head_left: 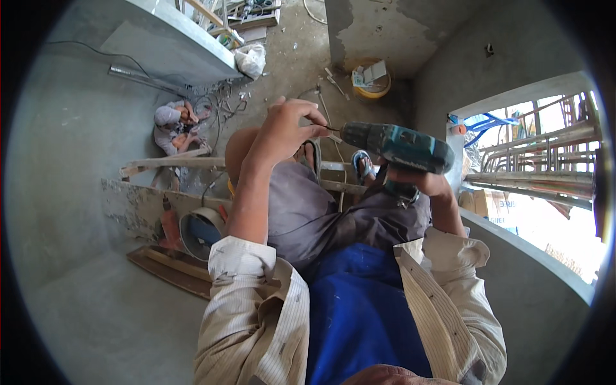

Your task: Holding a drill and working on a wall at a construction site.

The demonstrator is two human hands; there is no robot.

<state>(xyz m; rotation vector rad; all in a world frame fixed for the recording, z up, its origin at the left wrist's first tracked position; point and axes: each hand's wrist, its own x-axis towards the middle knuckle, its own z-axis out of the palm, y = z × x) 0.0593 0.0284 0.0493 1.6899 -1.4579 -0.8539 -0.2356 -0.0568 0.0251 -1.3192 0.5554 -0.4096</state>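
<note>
My right hand (420, 181) is wrapped round the handle of a teal and black cordless drill (407, 149), held level above my right thigh. The drill's chuck points left, toward my left hand (289, 125). Thumb and forefinger of that hand close round the end of the thin drill bit (333, 129). Whether a small screw also sits between the fingertips is too small to tell. My fingers on the drill's handle are partly hidden by its body.
I sit high, over wooden planks (205, 162). Beside my left arm stand a round bucket (202, 232) and a red bottle (169, 221). Below, another person (176, 128) crouches near tangled cables. A yellow tub (372, 90) stands on the floor. At right is a window opening (532, 160).
</note>
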